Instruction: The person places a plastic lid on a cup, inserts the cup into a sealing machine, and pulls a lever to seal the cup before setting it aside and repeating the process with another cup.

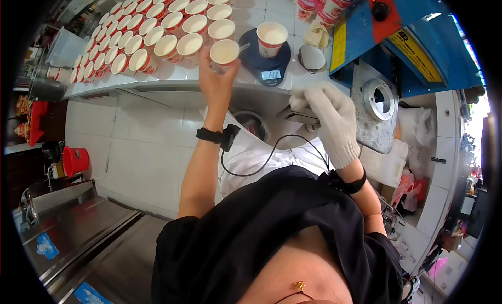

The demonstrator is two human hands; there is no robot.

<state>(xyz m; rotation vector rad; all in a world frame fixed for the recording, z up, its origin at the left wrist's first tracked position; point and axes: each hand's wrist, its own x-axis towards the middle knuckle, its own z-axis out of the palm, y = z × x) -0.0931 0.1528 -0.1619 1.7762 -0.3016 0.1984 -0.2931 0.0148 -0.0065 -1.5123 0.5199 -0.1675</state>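
Observation:
My bare left hand (217, 78) is wrapped around a red-and-white paper cup (224, 53) with pale contents, at the table's front edge. Just right of that cup stands a dark kitchen scale (251, 66) with a lit display. Another paper cup (271, 39) rests on the scale, also pale inside. My right hand (329, 115) wears a white knitted glove and hovers in front of the table, fingers curled. No object shows in it, but the inside of its grasp is hidden. A round metal-topped item (312, 58) lies on the tabletop beyond it.
Rows of filled paper cups (135, 41) cover the white-tiled table (255, 6) to the left. Lidded cups (306, 6) are stacked at the back, near a crumpled cloth (317, 34). A blue machine (427, 49) with a round metal holder (379, 99) stands right.

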